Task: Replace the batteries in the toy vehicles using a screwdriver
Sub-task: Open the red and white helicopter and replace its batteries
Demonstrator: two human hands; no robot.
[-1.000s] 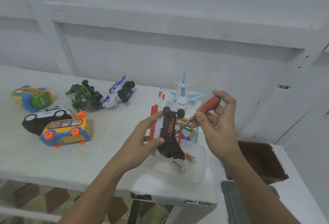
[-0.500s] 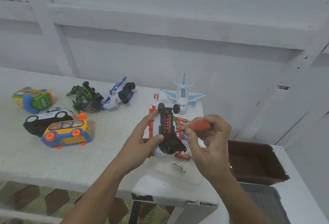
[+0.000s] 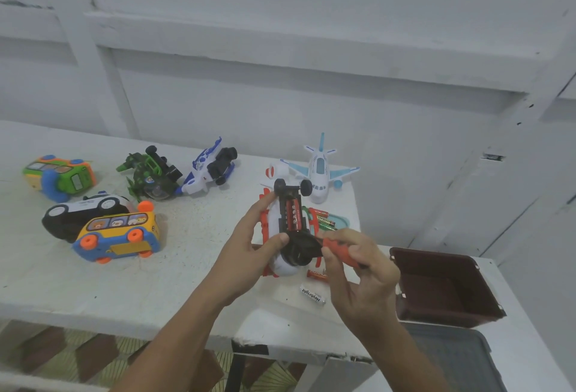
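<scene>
My left hand (image 3: 249, 245) grips a white and red toy vehicle (image 3: 288, 229) held upside down above the table, its black underside up. Red batteries (image 3: 294, 215) show in its open compartment. My right hand (image 3: 358, 273) holds an orange-handled screwdriver (image 3: 341, 251), its tip end hidden against the toy's black lower part. A white battery (image 3: 312, 294) and a red one (image 3: 316, 273) lie on the table under the toy. Green batteries (image 3: 324, 218) lie behind it.
On the white table (image 3: 187, 282) lie a yellow bus (image 3: 118, 235), a black and white car (image 3: 81, 214), a green and orange toy (image 3: 59, 176), a green vehicle (image 3: 149, 173), a blue and white one (image 3: 208, 170) and a white plane (image 3: 319, 170). A brown tray (image 3: 442, 288) sits at the right.
My right hand has dropped from above the toy to its lower right side, bringing the screwdriver down level against the toy's lower end. The toy has stayed in my left hand.
</scene>
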